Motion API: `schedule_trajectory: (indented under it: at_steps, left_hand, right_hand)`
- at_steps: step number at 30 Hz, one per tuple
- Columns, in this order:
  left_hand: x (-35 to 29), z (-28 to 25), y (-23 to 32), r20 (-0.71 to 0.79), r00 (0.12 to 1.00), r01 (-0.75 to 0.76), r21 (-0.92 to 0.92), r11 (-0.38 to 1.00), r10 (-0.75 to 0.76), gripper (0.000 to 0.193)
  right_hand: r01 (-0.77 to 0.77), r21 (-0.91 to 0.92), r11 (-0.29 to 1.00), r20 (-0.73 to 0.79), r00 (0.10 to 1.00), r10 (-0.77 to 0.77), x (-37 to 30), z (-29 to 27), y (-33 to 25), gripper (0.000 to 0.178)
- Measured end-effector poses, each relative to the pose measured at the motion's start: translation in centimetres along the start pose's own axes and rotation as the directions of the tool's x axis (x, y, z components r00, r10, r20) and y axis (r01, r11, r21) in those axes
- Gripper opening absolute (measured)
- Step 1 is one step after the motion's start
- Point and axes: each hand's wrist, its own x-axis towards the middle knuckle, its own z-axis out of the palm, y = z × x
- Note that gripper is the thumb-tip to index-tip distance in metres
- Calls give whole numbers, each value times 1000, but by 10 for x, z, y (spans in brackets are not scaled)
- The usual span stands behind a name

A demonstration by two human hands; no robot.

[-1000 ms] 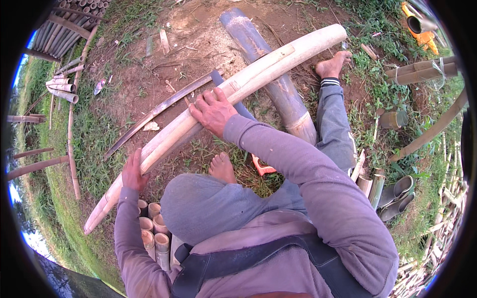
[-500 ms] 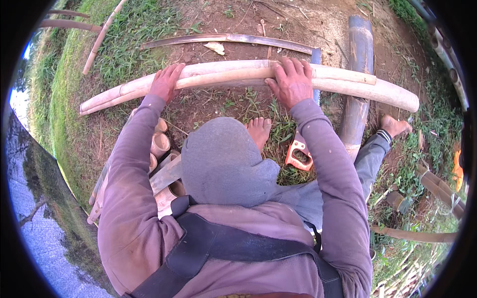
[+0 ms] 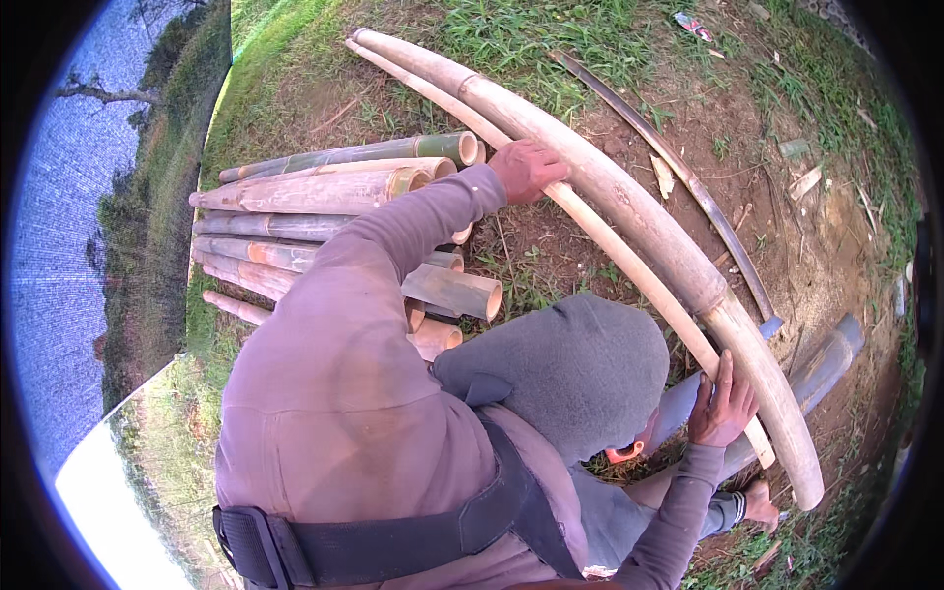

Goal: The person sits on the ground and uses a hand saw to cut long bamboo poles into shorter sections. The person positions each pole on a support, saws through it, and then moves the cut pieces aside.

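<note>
A long, pale bamboo strip [image 3: 639, 271] lies along the near side of a thicker bamboo pole [image 3: 612, 189], both running from upper left to lower right. My left hand [image 3: 527, 171] is closed on the strip at its upper middle, knuckles close to the pole. Near the lower right end, my right hand [image 3: 723, 408] grips the same strip, with its fingers reaching over it toward the pole. Below the pole, beside the hooded head, shows part of an orange saw handle [image 3: 625, 453]; the rest of the saw is partly hidden.
Several cut bamboo lengths [image 3: 324, 193] lie piled at the left. Beyond the pole, a narrow dark bamboo piece [image 3: 678, 167] rests on the soil. A dark bamboo log [image 3: 824, 366] lies under the pole's right end, near a bare foot [image 3: 760, 505].
The view has turned, bringing the bamboo pile into fuller sight. My hands are farther apart on the strip, and a gap now shows between strip and pole near my left hand.
</note>
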Motion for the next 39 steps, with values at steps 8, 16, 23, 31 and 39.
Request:
schedule_trajectory:
  at_steps: [8,16,23,31,39]
  left_hand:
    - [-9,-16,-29,-44,998,48,93,994,-44,18]
    - [-8,12,-19,19,999,50,-5,999,-50,18]
    - [-5,20,-16,41,997,73,-7,997,-72,17]
    - [3,25,-5,61,997,58,-21,998,-56,25]
    - [29,-7,30,64,993,109,-101,989,-103,64]
  right_hand:
    - [-76,169,983,122,991,56,21,9,-34,66]
    - [-80,149,986,119,991,63,11,9,-17,66]
    - [-96,128,987,191,979,70,10,8,-12,60]
    - [-162,144,976,230,965,127,7,0,0,60]
    - [-159,72,985,95,984,152,29,-5,12,51]
